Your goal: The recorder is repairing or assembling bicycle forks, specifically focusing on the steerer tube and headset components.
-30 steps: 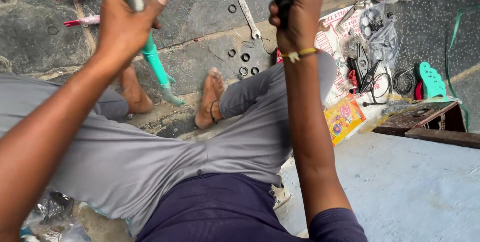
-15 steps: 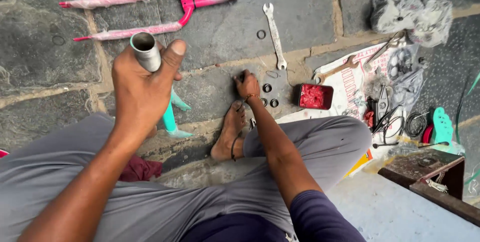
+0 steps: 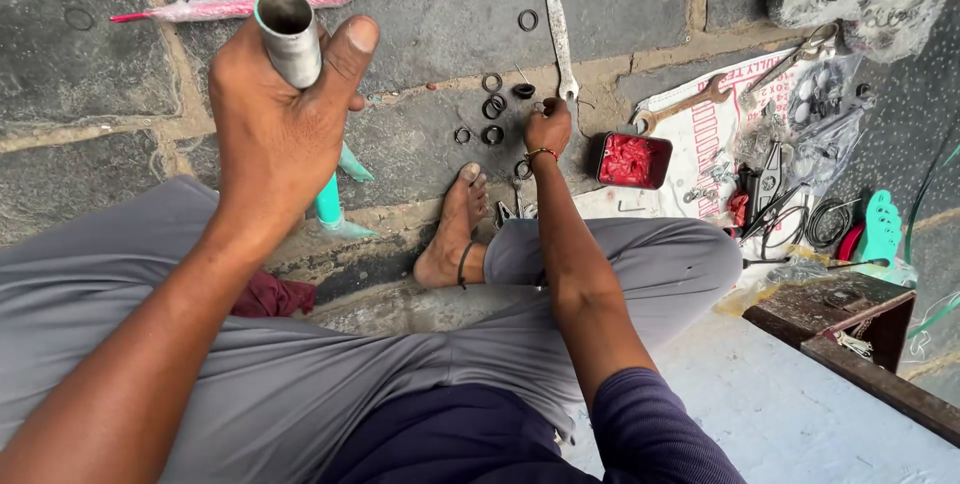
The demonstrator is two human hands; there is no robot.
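My left hand (image 3: pixel 275 124) grips a smooth grey metal tube (image 3: pixel 291 36); right hand (image 3: pixel 548 129), fingers curled, touches black rubber rings (image 3: pixel 491 107) beside the long steel spanner (image 3: pixel 556 24)

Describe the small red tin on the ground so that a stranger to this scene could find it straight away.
Start at the long silver open-ended spanner lying on the grey stone paving, and follow it down to the right hand reaching among the black rings. Just right of that hand, at the edge of the printed white sheet, sits the small rectangular tin. Nothing else nearby is an open box filled with bright red.
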